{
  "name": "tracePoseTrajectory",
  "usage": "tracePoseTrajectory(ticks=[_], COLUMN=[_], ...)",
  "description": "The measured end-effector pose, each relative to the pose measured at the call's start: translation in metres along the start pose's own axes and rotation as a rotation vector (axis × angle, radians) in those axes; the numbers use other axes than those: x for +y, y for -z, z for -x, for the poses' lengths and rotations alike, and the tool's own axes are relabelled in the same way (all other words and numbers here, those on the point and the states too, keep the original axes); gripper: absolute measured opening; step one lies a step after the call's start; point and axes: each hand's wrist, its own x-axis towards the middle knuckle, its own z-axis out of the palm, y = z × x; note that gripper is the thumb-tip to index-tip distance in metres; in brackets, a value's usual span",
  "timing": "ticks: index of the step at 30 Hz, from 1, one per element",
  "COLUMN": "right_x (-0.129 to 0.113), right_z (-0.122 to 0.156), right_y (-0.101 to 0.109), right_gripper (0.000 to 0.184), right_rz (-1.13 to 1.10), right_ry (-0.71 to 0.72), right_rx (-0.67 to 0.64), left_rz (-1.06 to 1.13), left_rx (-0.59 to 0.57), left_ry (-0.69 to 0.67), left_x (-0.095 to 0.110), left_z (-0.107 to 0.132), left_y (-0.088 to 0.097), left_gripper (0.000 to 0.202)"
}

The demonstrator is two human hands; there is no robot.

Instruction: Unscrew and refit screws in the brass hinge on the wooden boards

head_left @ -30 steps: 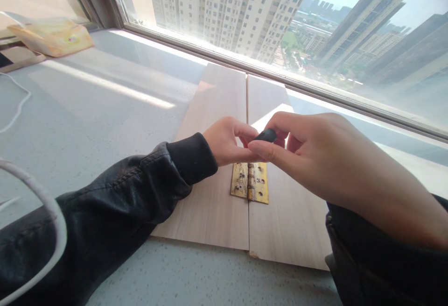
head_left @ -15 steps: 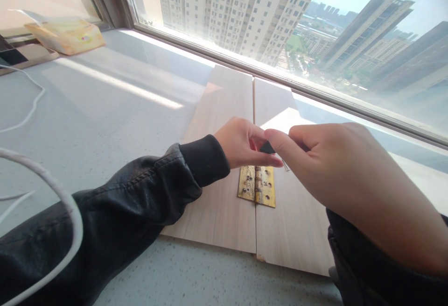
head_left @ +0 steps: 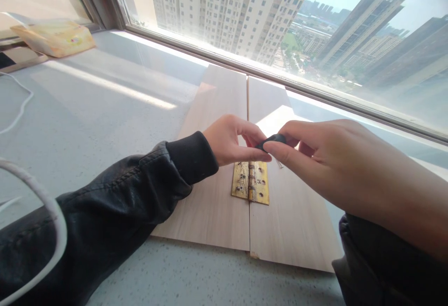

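A small black screwdriver (head_left: 277, 138) is held by its handle above the boards, its shaft and tip hidden. My right hand (head_left: 325, 152) pinches the handle's upper end between thumb and fingers. From the other side my left hand (head_left: 231, 140) closes thumb and fingers around its lower end. Just below the left fingers lies a worn brass hinge (head_left: 250, 184), its upper part covered by that hand. The hinge spans the seam between a left wooden board (head_left: 206, 217) and a right wooden board (head_left: 290, 231). Cross-head screws show in its left leaf; visible holes in the right leaf are bare.
Thin metal pieces, perhaps screws (head_left: 280, 163), lie on the right board beside the hinge. A white cable (head_left: 52, 208) loops over my left sleeve. A yellow tissue pack (head_left: 58, 39) sits in the far left corner. The window frame (head_left: 210, 58) borders the speckled counter (head_left: 157, 268).
The view has shifted slightly, so the boards and hinge appear further left. More of the black handle shows between my hands, as my right fingers have shifted on it.
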Motion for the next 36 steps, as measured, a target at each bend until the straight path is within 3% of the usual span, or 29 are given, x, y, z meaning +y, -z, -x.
tracePoseTrajectory(ticks=[7, 12, 21, 27, 31, 36], right_x=[-0.015, -0.020, -0.014, -0.013, -0.015, -0.017], right_z=[-0.004, -0.005, -0.003, -0.001, -0.002, -0.004], right_y=[-0.004, -0.007, -0.007, -0.004, -0.003, -0.005], right_gripper=[0.057, 0.051, 0.033, 0.028, 0.041, 0.055], right_rz=[0.092, 0.148, 0.111, 0.052, 0.035, 0.056], right_ry=[-0.191, -0.185, -0.053, -0.016, -0.062, -0.140], right_rx=[0.076, 0.039, -0.009, -0.008, 0.030, 0.013], left_rz=[-0.041, -0.064, -0.004, -0.029, -0.023, -0.049], left_rx=[0.023, 0.137, -0.043, -0.077, -0.006, 0.114], left_ry=[-0.066, -0.047, -0.028, -0.031, -0.025, 0.012], left_x=[-0.004, -0.005, -0.007, -0.004, -0.005, -0.005], left_z=[-0.002, -0.002, -0.002, 0.000, 0.000, -0.002], left_y=[-0.002, -0.009, -0.003, 0.001, 0.000, -0.002], left_gripper=[0.024, 0.023, 0.020, 0.017, 0.018, 0.036])
